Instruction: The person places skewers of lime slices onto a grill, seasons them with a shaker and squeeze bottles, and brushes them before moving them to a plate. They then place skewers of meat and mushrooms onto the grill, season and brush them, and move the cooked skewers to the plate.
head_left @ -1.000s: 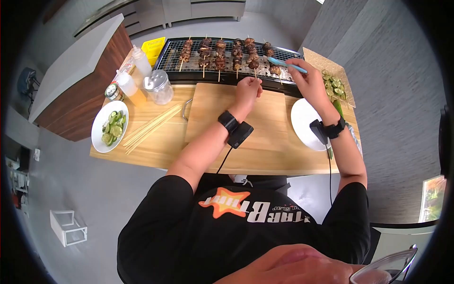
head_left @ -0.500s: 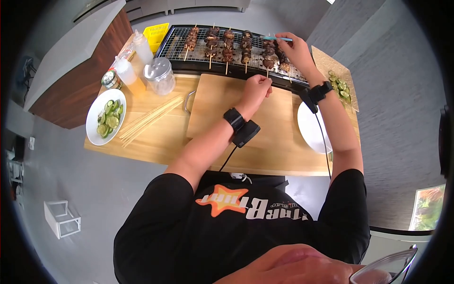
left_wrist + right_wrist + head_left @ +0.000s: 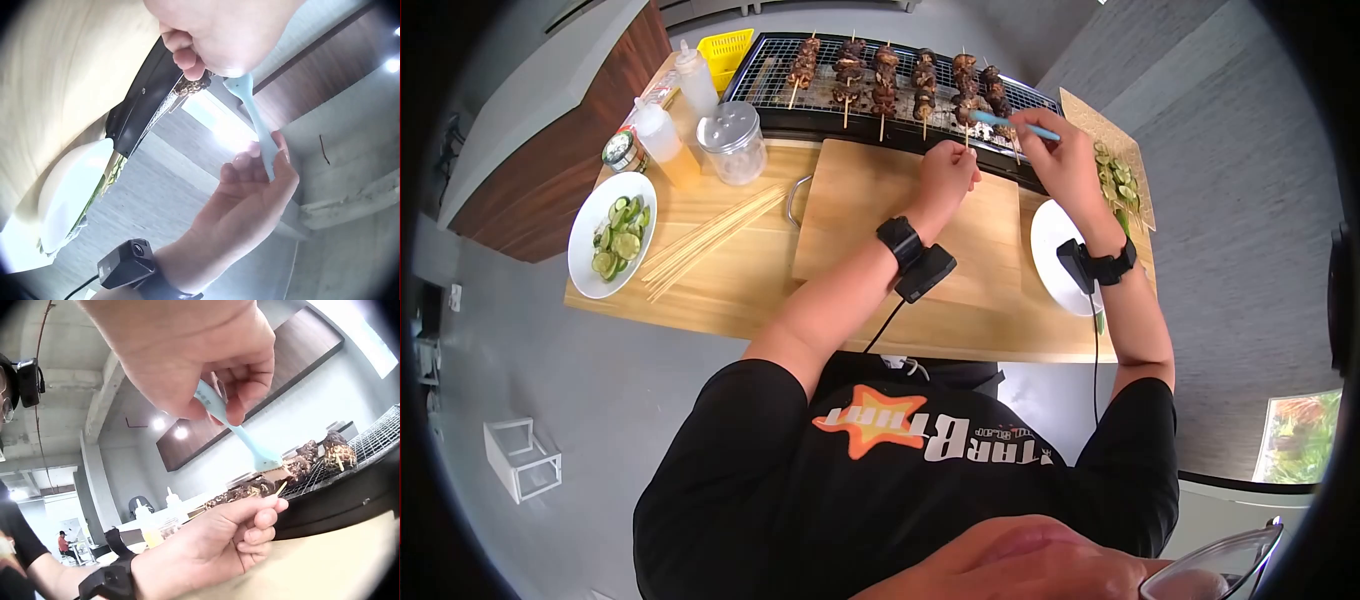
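My left hand (image 3: 946, 182) pinches the bare stick end of a meat skewer (image 3: 965, 84) at the front edge of the grill (image 3: 800, 122). In my right hand (image 3: 1064, 175) is the handle of a light blue basting brush (image 3: 1040, 131). In the right wrist view the head of the brush (image 3: 267, 460) is right at the browned meat, just above my left fingertips. More meat skewers (image 3: 885, 78) lie side by side across the wire grate, their stick ends toward me. The left wrist view shows the brush (image 3: 259, 119) between both hands.
A wooden cutting board (image 3: 870, 220) lies before the grill. To its left are bare bamboo skewers (image 3: 710, 240), a shaker jar (image 3: 732, 145), squeeze bottles (image 3: 662, 140) and a bowl of lime slices (image 3: 580, 240). A white plate (image 3: 1050, 255) and more slices on a board (image 3: 1148, 205) are at the right.
The brush went to the far end of the skewer, then came back toward its near end. My left hand keeps its pinch on the stick. The head view has shifted slightly.
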Action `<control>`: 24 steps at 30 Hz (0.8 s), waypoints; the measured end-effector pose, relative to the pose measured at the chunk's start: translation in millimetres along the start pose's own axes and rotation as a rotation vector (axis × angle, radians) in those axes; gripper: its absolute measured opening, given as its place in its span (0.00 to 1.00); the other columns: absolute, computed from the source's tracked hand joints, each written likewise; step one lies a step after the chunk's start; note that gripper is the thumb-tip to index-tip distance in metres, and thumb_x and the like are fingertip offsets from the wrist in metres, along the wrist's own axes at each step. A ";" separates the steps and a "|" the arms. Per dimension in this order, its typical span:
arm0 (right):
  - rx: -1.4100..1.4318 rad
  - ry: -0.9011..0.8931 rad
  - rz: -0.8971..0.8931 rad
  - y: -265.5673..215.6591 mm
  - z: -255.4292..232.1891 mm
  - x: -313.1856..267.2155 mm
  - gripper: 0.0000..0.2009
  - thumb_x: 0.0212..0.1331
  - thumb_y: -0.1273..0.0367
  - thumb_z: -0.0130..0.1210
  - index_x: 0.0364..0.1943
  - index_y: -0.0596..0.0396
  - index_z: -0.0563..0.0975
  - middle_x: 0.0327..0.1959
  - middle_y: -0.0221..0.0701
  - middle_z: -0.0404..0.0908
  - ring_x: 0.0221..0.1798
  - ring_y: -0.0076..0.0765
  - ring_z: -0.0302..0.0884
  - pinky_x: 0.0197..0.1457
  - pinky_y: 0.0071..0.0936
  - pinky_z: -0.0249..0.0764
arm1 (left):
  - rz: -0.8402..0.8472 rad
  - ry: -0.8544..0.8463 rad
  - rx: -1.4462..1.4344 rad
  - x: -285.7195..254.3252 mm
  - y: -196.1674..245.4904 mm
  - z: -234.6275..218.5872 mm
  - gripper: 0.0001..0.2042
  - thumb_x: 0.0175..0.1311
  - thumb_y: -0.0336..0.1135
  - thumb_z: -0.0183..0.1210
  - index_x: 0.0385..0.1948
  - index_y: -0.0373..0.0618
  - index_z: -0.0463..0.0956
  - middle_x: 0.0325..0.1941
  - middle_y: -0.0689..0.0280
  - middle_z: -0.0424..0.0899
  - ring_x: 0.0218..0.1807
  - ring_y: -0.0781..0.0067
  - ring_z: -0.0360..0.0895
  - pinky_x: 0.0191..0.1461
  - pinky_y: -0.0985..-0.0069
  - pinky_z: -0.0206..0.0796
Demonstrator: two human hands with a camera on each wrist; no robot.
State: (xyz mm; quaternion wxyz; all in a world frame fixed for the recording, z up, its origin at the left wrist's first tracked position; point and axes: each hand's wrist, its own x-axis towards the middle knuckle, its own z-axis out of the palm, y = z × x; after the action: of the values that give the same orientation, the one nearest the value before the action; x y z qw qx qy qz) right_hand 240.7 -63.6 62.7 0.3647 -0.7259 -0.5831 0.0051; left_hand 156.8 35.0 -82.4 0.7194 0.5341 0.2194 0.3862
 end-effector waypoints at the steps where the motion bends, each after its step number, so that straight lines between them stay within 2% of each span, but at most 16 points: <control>1: 0.007 0.017 0.006 -2.1 -0.3 1.4 0.10 0.57 0.69 0.55 0.41 0.56 0.80 0.24 0.33 0.79 0.21 0.22 0.70 0.26 0.22 0.67 | -0.009 -0.008 -0.003 -0.2 -0.7 -0.6 0.08 0.65 0.32 0.53 0.30 0.36 0.72 0.19 0.67 0.76 0.19 0.82 0.69 0.23 0.81 0.61; 4: 0.019 0.088 -0.030 -1.0 3.0 17.4 0.10 0.57 0.70 0.55 0.41 0.55 0.80 0.23 0.33 0.79 0.21 0.23 0.70 0.26 0.23 0.67 | -0.033 -0.042 -0.019 -0.2 0.8 -3.0 0.08 0.65 0.33 0.54 0.31 0.36 0.72 0.20 0.67 0.77 0.20 0.82 0.69 0.24 0.82 0.62; 7: -0.029 0.172 -0.155 31.2 19.6 41.0 0.10 0.57 0.68 0.55 0.42 0.55 0.80 0.20 0.32 0.77 0.20 0.25 0.71 0.26 0.25 0.67 | -0.059 -0.083 -0.049 -2.5 3.7 -4.6 0.08 0.65 0.34 0.53 0.33 0.37 0.72 0.21 0.67 0.77 0.22 0.82 0.71 0.26 0.82 0.63; 10: -0.105 0.025 0.014 42.7 26.1 48.0 0.11 0.56 0.68 0.55 0.43 0.54 0.80 0.18 0.33 0.77 0.19 0.29 0.73 0.27 0.27 0.69 | -0.089 -0.101 -0.071 -1.0 2.4 -5.1 0.08 0.66 0.34 0.53 0.34 0.37 0.72 0.23 0.67 0.78 0.23 0.81 0.71 0.27 0.82 0.64; 12: -0.091 0.089 -0.040 42.4 30.9 41.8 0.12 0.54 0.66 0.56 0.40 0.53 0.81 0.18 0.36 0.78 0.19 0.34 0.75 0.28 0.28 0.71 | -0.120 -0.117 -0.093 -1.6 2.4 -5.5 0.08 0.66 0.34 0.53 0.35 0.38 0.71 0.23 0.66 0.78 0.23 0.81 0.72 0.28 0.82 0.65; 14: -0.113 0.118 -0.084 26.0 29.6 32.8 0.11 0.52 0.65 0.56 0.38 0.53 0.82 0.19 0.38 0.79 0.20 0.37 0.76 0.28 0.29 0.71 | -0.144 -0.123 -0.073 -3.8 4.1 -7.2 0.12 0.66 0.40 0.53 0.35 0.39 0.71 0.23 0.67 0.78 0.23 0.81 0.71 0.28 0.83 0.65; 15: -0.147 0.082 -0.027 13.2 23.7 30.1 0.11 0.51 0.64 0.57 0.36 0.54 0.82 0.20 0.40 0.79 0.22 0.39 0.78 0.29 0.30 0.72 | -0.156 -0.109 -0.048 -5.0 5.7 -6.4 0.13 0.66 0.42 0.53 0.34 0.39 0.70 0.23 0.67 0.77 0.22 0.81 0.71 0.27 0.83 0.64; 16: -0.151 0.079 -0.025 6.2 20.4 33.8 0.11 0.52 0.64 0.57 0.36 0.54 0.82 0.20 0.40 0.79 0.22 0.38 0.78 0.29 0.29 0.72 | -0.170 -0.098 -0.021 -5.4 6.4 -5.3 0.14 0.66 0.44 0.53 0.33 0.40 0.70 0.22 0.67 0.77 0.22 0.81 0.71 0.26 0.83 0.64; 21: -0.038 0.127 -0.046 4.0 24.5 64.6 0.11 0.54 0.65 0.55 0.38 0.55 0.81 0.21 0.41 0.79 0.24 0.33 0.79 0.31 0.28 0.72 | -0.080 0.209 -0.060 9.1 -6.5 -2.8 0.21 0.67 0.54 0.47 0.30 0.42 0.65 0.18 0.70 0.69 0.17 0.82 0.65 0.19 0.81 0.55; 23: 0.010 0.110 -0.053 13.4 34.8 81.4 0.12 0.57 0.66 0.54 0.42 0.56 0.80 0.20 0.30 0.76 0.23 0.21 0.69 0.28 0.22 0.66 | -0.081 0.330 -0.134 12.9 -5.1 -5.7 0.22 0.69 0.56 0.42 0.30 0.43 0.64 0.16 0.70 0.65 0.15 0.82 0.59 0.17 0.80 0.50; 24: 0.035 0.102 -0.057 20.3 41.7 89.6 0.12 0.59 0.67 0.54 0.43 0.57 0.80 0.20 0.25 0.75 0.22 0.16 0.64 0.26 0.20 0.63 | -0.099 0.321 -0.263 10.6 -0.4 -7.0 0.21 0.69 0.55 0.42 0.30 0.43 0.64 0.16 0.70 0.65 0.15 0.81 0.59 0.17 0.80 0.49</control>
State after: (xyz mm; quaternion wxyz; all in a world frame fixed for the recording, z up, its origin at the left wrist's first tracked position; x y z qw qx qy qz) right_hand 268.4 33.3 58.7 0.4066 -0.7019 -0.5839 -0.0319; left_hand 158.3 47.5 -84.1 0.7569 0.3559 0.3049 0.4556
